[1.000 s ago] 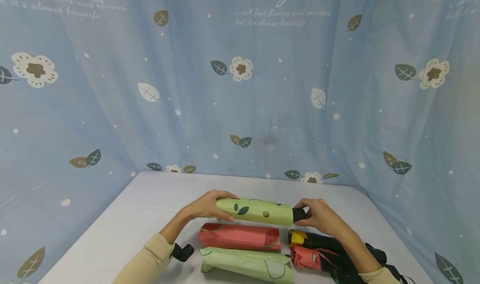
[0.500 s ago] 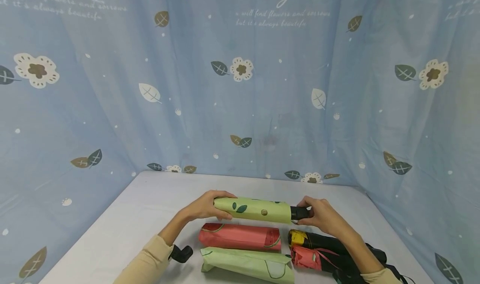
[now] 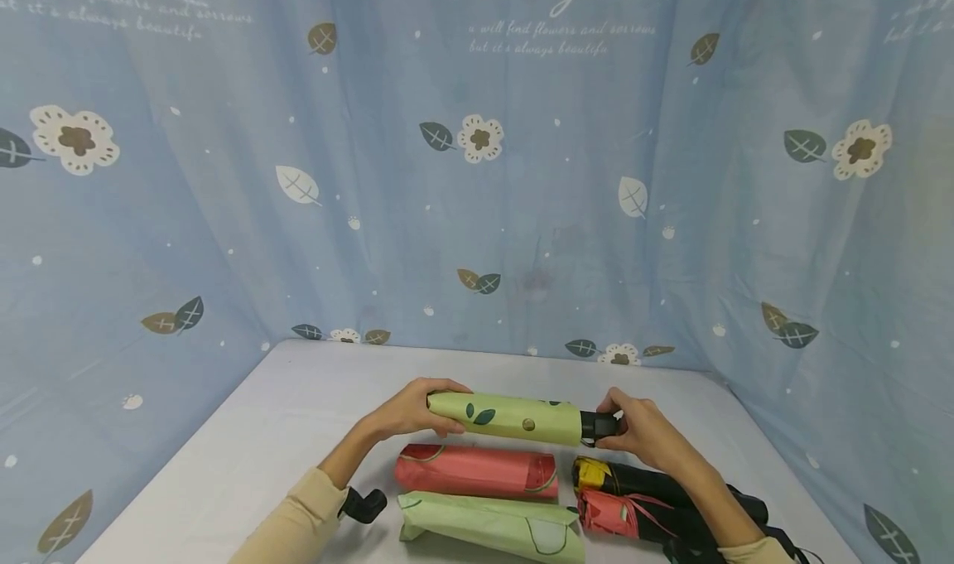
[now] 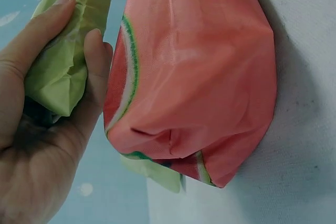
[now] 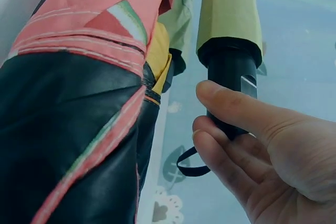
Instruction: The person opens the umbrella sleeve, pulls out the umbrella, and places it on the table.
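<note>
A folded umbrella in a light green sleeve (image 3: 514,419) with leaf prints is held level above the table. My left hand (image 3: 413,408) grips the sleeve's left end, thumb on one side and fingers on the other. At the other end, a black handle (image 5: 231,74) sticks out of the sleeve, and my right hand (image 3: 643,433) holds it between thumb and fingers. A black wrist loop (image 5: 191,163) hangs beside that handle. Below lies a red sleeve (image 3: 477,470) with watermelon-like trim, and nearer still a pale green sleeve (image 3: 492,524).
Two folded black umbrellas, one with a yellow end (image 3: 592,471) and one with a red tied end (image 3: 607,512), lie under my right forearm. A black object (image 3: 363,506) sits by my left sleeve. A blue printed curtain (image 3: 477,216) surrounds the white table (image 3: 313,373).
My right hand has shifted slightly right, and more of the black handle shows beyond the green sleeve. The left hand keeps its grip, nearly still. The things on the table have not moved.
</note>
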The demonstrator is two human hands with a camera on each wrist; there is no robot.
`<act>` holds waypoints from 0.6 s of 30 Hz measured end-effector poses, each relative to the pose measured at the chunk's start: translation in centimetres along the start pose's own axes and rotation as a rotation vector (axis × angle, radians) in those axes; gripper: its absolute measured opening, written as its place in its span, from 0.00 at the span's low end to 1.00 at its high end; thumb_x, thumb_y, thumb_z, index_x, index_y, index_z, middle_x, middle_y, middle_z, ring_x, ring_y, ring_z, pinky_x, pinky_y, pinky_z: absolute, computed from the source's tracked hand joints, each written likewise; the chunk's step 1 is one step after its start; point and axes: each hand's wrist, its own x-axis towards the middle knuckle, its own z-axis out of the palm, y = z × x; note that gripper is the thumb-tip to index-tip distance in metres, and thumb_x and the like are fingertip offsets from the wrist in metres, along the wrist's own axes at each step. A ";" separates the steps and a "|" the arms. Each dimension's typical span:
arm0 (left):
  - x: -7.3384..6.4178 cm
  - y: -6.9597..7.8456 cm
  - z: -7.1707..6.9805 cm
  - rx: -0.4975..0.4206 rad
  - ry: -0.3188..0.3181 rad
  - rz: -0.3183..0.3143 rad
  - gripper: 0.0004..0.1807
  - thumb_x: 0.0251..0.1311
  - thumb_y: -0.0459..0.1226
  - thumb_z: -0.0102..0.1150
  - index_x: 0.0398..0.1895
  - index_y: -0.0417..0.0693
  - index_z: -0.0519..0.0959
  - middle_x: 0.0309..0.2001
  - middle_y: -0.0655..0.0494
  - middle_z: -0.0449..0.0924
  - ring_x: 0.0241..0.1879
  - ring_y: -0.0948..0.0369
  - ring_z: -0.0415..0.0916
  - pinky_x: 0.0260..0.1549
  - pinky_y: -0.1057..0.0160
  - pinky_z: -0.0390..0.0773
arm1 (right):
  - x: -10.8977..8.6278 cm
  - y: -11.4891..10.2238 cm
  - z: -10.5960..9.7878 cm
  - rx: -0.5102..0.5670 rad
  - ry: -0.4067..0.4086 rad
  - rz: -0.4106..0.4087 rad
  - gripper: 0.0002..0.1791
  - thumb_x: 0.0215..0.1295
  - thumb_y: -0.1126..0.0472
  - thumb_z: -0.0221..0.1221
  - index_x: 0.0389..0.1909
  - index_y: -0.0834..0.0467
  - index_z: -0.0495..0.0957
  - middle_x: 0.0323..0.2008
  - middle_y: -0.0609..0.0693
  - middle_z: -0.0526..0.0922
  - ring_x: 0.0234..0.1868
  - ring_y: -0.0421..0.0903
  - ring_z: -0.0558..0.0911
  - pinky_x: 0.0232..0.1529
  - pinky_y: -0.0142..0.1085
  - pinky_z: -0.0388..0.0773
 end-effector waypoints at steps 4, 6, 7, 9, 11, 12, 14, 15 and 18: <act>0.0 0.1 0.1 0.020 0.012 0.000 0.27 0.53 0.39 0.73 0.59 0.59 0.78 0.46 0.49 0.80 0.30 0.54 0.85 0.33 0.47 0.84 | 0.1 -0.1 0.1 -0.032 0.005 0.008 0.22 0.50 0.66 0.73 0.43 0.55 0.72 0.39 0.51 0.84 0.28 0.34 0.79 0.27 0.29 0.76; 0.1 0.3 0.2 0.034 0.019 0.008 0.27 0.53 0.40 0.73 0.58 0.60 0.78 0.45 0.49 0.81 0.29 0.55 0.85 0.33 0.47 0.84 | 0.2 -0.3 0.3 -0.068 0.008 0.005 0.23 0.50 0.66 0.73 0.44 0.55 0.72 0.39 0.52 0.84 0.30 0.36 0.80 0.28 0.30 0.77; 0.1 0.3 0.3 0.040 0.022 0.014 0.27 0.53 0.40 0.73 0.58 0.60 0.78 0.45 0.49 0.81 0.29 0.55 0.85 0.33 0.47 0.84 | 0.2 -0.4 0.3 -0.086 0.009 0.001 0.24 0.50 0.65 0.73 0.46 0.55 0.73 0.39 0.52 0.84 0.31 0.37 0.80 0.29 0.30 0.77; 0.2 0.6 0.3 0.042 0.025 0.026 0.27 0.52 0.41 0.74 0.58 0.60 0.78 0.44 0.49 0.81 0.29 0.55 0.85 0.33 0.46 0.84 | 0.3 -0.6 0.5 -0.123 0.014 0.004 0.25 0.51 0.61 0.73 0.49 0.56 0.75 0.39 0.51 0.83 0.32 0.38 0.78 0.29 0.30 0.75; 0.4 0.8 0.4 0.039 0.028 0.035 0.27 0.52 0.41 0.74 0.58 0.60 0.78 0.44 0.48 0.82 0.29 0.55 0.85 0.33 0.45 0.84 | 0.2 -0.8 0.5 -0.161 0.030 0.008 0.26 0.52 0.56 0.73 0.52 0.57 0.78 0.38 0.50 0.81 0.31 0.37 0.76 0.28 0.29 0.74; 0.5 0.8 0.4 0.035 0.027 0.037 0.27 0.52 0.41 0.74 0.58 0.60 0.78 0.44 0.48 0.82 0.30 0.55 0.85 0.33 0.45 0.84 | 0.2 -0.9 0.5 -0.179 0.040 0.011 0.27 0.52 0.54 0.73 0.53 0.57 0.79 0.37 0.49 0.80 0.30 0.37 0.74 0.27 0.28 0.72; 0.6 0.9 0.3 0.027 0.028 0.045 0.28 0.52 0.39 0.74 0.58 0.59 0.78 0.44 0.48 0.82 0.30 0.55 0.85 0.34 0.44 0.83 | 0.2 -1.0 0.5 -0.220 0.065 0.010 0.29 0.52 0.51 0.72 0.54 0.57 0.81 0.36 0.49 0.79 0.28 0.36 0.70 0.25 0.27 0.69; 0.6 0.9 0.2 0.028 0.030 0.048 0.28 0.52 0.39 0.74 0.58 0.59 0.78 0.45 0.48 0.82 0.30 0.56 0.85 0.34 0.44 0.83 | 0.1 -1.0 0.5 -0.241 0.079 -0.001 0.28 0.52 0.50 0.72 0.54 0.57 0.82 0.36 0.49 0.80 0.28 0.35 0.70 0.25 0.27 0.68; 0.7 1.0 -0.1 0.060 0.051 0.064 0.28 0.52 0.39 0.74 0.58 0.60 0.78 0.47 0.51 0.82 0.34 0.59 0.83 0.36 0.50 0.84 | 0.1 -0.9 0.4 -0.278 0.113 -0.035 0.28 0.53 0.50 0.71 0.54 0.58 0.82 0.37 0.48 0.80 0.28 0.34 0.70 0.25 0.27 0.68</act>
